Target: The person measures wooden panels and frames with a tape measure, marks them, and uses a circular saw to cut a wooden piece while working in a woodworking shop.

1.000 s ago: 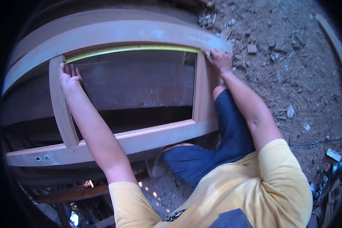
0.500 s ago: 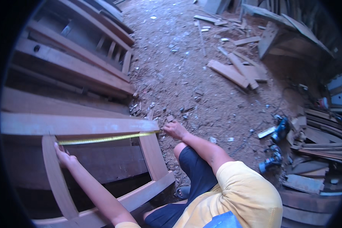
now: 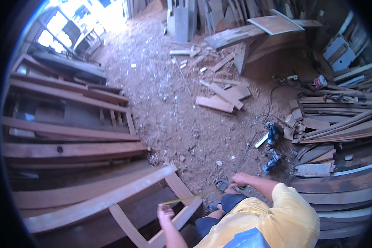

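A yellow tape measure [image 3: 196, 195] stretches in the air between my two hands, above the near right corner of a wooden frame [image 3: 99, 213]. My left hand [image 3: 165, 212] is closed on one end of the tape, over the frame's opening. Over by my knee and sandalled foot, my right hand [image 3: 238, 180] is closed at the tape's other end; its case is mostly hidden by the fingers. The frame has pale long rails with crosspieces between them, and no hand touches it.
More wooden frames [image 3: 70, 128] are stacked at the left. Loose boards [image 3: 223, 99] lie on the debris-strewn dirt floor. Two blue-black power tools [image 3: 272, 134] sit right of centre with a cable. Timber piles [image 3: 338, 120] fill the right side; a low plank bench [image 3: 235, 36] stands farther back.
Both hands have lifted the tape off the frame and moved right and nearer to me. The tape's visible span looks shorter. My view has shifted, showing more of the far yard.
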Tool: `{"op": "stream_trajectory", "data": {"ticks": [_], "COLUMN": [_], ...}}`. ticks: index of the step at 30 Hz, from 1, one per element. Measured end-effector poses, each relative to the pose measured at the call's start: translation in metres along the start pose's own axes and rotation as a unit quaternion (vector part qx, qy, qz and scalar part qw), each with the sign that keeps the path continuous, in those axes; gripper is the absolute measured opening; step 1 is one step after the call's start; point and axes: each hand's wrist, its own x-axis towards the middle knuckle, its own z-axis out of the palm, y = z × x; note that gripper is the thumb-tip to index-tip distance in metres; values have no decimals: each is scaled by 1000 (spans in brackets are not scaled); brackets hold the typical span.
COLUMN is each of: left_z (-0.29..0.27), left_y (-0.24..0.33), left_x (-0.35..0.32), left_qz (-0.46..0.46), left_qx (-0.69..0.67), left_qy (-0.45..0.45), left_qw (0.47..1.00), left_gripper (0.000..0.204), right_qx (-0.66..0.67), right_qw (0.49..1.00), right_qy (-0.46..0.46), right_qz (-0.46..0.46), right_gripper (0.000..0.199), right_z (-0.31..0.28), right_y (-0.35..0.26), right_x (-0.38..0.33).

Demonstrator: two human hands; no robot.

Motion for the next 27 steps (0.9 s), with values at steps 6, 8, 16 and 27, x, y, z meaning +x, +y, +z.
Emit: {"op": "stream_trajectory", "data": {"ticks": [6,8,16,27], "left_z": [151,171,158,432], "left_y": [-45,-9,147,126], "left_x": [-28,-30,-14,99], "left_qz": [5,18,171,137], "left_qx": [66,209,405,633], "left_qy": [33,12,156,-17], "left_qw": [997,978,884,761], "left_gripper": [31,30,22,42], "right_qx": [61,76,238,413], "right_qw": [994,988,915,628], "right_qy": [47,64,227,522], "right_qz": [77,117,234,403], "right_gripper": [41,40,38,34], "right_z": [-7,-36,-64,-101], "right_y": [15,6,66,103], "right_x": [-60,-67,-52,-114]}}
